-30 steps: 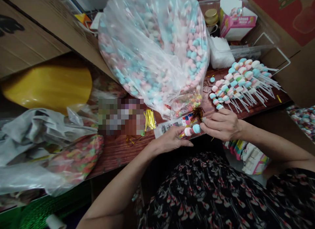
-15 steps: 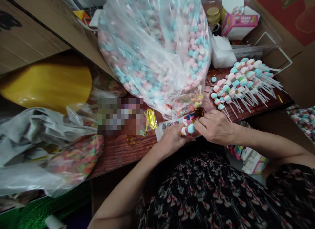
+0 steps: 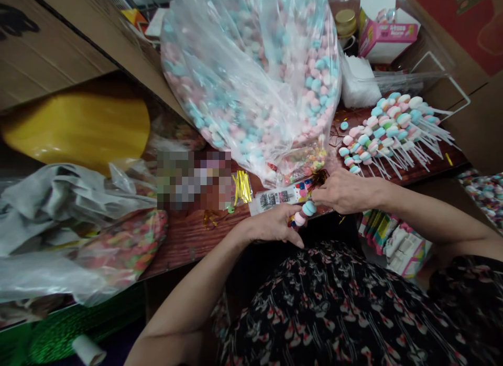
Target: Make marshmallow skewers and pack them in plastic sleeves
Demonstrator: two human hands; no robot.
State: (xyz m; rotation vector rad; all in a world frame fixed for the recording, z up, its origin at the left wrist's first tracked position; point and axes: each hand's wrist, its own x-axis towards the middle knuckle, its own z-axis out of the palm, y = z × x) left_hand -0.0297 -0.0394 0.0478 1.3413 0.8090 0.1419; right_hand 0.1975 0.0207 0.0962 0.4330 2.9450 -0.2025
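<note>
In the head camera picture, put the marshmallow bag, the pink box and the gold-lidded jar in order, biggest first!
Clear plastic bag of marshmallows, then pink-and-white box, then gold-lidded jar.

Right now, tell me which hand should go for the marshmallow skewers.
Probably the right hand: it is nearer the marshmallow skewers, while the left hand is farther off, beside the pink and blue marshmallows that both hands are at.

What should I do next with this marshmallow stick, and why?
Probably press the blue marshmallow snug against the pink one with your right hand. Its fingers are right beside the blue piece, and your left hand is steadying the stick. On the finished sticks, the pieces appear to sit tightly together.
</note>
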